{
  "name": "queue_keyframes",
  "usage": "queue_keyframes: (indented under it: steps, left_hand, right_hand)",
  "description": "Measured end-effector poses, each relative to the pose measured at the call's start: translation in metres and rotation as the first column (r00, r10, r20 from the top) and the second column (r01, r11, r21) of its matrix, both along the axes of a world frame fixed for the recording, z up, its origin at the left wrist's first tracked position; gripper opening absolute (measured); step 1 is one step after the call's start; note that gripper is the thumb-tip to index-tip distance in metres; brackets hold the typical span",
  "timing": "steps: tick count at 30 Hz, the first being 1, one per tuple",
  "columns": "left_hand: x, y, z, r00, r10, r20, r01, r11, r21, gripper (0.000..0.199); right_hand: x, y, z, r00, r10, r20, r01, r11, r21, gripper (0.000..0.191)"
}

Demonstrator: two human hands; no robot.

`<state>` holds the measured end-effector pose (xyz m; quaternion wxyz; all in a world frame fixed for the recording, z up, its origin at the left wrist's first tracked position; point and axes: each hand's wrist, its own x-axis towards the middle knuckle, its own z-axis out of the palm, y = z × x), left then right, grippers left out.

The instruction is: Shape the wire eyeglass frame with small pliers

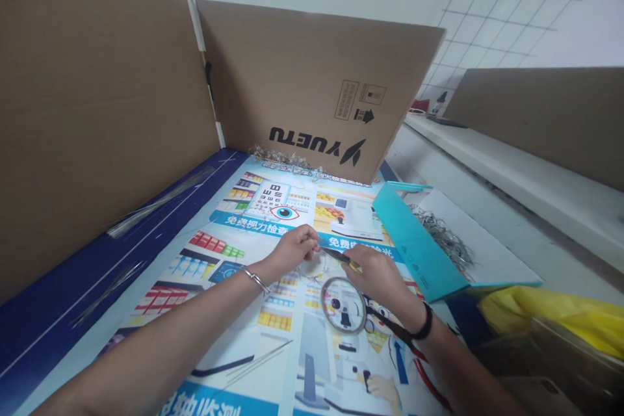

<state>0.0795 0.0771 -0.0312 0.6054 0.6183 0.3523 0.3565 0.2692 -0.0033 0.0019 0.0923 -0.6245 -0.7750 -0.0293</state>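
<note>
My left hand (298, 248) is closed in a pinch, with thin looped wire (319, 268) at its fingertips. My right hand (377, 276) is wrapped around pliers (336, 254) with dark jaws and a bit of yellow on the handle. The jaw tips point left and reach the left fingertips; whether they touch the wire I cannot tell. Below the hands lies a round, pale ring (322, 307), with the printed sheet showing through its middle. Beside it, partly under my right forearm, rests a tool with red handles (429, 382).
Cardboard panels (302, 71) stand at the back and left. Straight wires (163, 203) lie on the blue left edge, and more wires (258, 363) lie in front. At right, a teal box (414, 250) holds tangled wire (443, 237), near a yellow bag (556, 315). Small clear pieces (287, 159) line the back.
</note>
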Motion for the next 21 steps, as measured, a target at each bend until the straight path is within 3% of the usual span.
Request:
queue_keyframes:
  steps: [6, 12, 21]
  left_hand:
    - [-0.0008, 0.003, -0.0043, 0.999, -0.033, 0.009, 0.033, 0.999, -0.003, 0.008]
    - [-0.0006, 0.0029, -0.0051, 0.999, -0.043, 0.024, 0.043, 0.999, 0.017, 0.009]
    - [-0.0008, 0.0018, 0.0001, 0.997, -0.038, 0.067, 0.039, 0.999, -0.017, 0.017]
  right_hand:
    - [-0.0004, -0.0003, 0.0006, 1.0, -0.019, -0.012, 0.018, 0.999, -0.034, 0.017]
    - [0.0027, -0.0011, -0.0019, 0.998, 0.058, 0.026, -0.06, 0.996, 0.065, 0.016]
    - [-0.0024, -0.0062, 0.0063, 0.981, 0.072, 0.181, -0.103, 0.98, 0.171, 0.01]
